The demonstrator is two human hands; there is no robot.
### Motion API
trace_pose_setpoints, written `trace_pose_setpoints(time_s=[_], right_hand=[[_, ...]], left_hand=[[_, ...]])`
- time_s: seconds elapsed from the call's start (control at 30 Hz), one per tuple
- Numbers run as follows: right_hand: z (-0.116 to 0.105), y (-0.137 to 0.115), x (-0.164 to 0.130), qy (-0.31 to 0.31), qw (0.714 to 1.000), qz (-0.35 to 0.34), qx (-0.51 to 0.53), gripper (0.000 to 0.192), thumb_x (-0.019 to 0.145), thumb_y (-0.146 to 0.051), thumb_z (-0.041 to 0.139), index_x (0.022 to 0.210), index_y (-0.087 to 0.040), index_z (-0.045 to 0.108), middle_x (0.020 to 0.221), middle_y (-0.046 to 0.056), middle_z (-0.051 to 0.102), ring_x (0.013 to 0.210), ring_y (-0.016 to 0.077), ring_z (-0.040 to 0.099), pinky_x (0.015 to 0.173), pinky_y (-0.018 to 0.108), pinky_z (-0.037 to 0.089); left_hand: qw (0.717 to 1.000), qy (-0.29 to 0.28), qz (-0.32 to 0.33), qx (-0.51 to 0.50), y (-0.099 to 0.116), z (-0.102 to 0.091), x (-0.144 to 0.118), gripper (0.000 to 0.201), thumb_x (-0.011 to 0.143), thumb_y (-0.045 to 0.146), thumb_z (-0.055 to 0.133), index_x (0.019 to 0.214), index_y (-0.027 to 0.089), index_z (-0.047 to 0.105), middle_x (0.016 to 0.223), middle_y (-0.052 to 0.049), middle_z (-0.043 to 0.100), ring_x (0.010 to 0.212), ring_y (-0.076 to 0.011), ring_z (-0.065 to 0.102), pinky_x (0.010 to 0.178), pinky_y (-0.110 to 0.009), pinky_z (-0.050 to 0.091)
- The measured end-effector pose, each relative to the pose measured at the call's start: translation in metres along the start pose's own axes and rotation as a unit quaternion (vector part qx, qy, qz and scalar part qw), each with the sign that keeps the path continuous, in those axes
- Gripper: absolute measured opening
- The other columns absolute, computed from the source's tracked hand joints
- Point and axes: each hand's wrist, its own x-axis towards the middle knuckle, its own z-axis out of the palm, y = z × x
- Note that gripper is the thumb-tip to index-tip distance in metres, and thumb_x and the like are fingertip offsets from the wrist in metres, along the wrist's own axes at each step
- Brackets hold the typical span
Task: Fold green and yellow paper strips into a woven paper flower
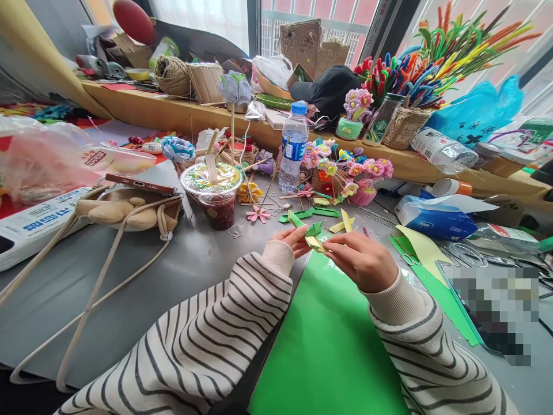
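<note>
Between my two hands is a small folded paper piece (314,235), green on top with pale yellow layers below. My left hand (294,237) pinches its left side. The fingertips of my right hand (365,258) are closed on its yellow right edge. Just below lies a large sheet of green paper (328,334), partly under my right forearm. Past my fingers, folded green paper strips (324,212) and crossed yellow strips (343,222) rest on the grey table (194,271).
Left stand a lidded drink cup (213,196) and a bag (129,210) with a phone (140,183) on it. A water bottle (294,147) stands behind my hands. Scissors (408,256), a tissue pack (436,216) and a tablet-like device (484,311) lie right.
</note>
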Motion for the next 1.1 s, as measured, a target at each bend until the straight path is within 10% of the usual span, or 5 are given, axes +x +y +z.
trace_pose_setpoints(time_s=[0.37,0.6,1.1], right_hand=[[0.0056,-0.0089,-0.0006,0.029,0.998,-0.035,-0.040,0.023,0.078,-0.011,0.039,0.077,-0.013,0.062,0.070,0.008,0.067,0.057,0.0147,0.061,0.051,0.023,0.049],[0.0063,-0.0055,-0.0015,0.035,0.994,0.054,0.084,0.016,0.073,-0.010,0.047,0.080,-0.013,0.060,0.073,0.007,0.066,0.063,0.0137,0.061,0.057,0.022,0.050],[0.0055,-0.0043,-0.0006,0.029,0.966,0.182,0.180,0.011,0.067,-0.012,0.049,0.072,-0.013,0.059,0.064,0.003,0.061,0.052,0.0089,0.055,0.048,0.019,0.048]], left_hand=[[0.999,0.009,-0.012,0.047,0.0003,0.0003,0.0007,0.013,0.062,0.018,0.062,0.060,0.012,0.051,0.051,-0.003,0.060,0.050,-0.0118,0.058,0.057,-0.023,0.048],[0.994,-0.064,0.074,0.041,-0.0025,-0.0057,0.0044,0.025,0.053,0.025,0.069,0.072,0.013,0.059,0.067,-0.002,0.064,0.059,-0.0121,0.059,0.065,-0.026,0.048],[0.991,-0.132,0.030,-0.009,-0.0001,-0.0053,0.0004,0.030,0.045,0.025,0.073,0.070,0.013,0.063,0.066,-0.003,0.065,0.063,-0.0145,0.061,0.079,-0.033,0.044]])
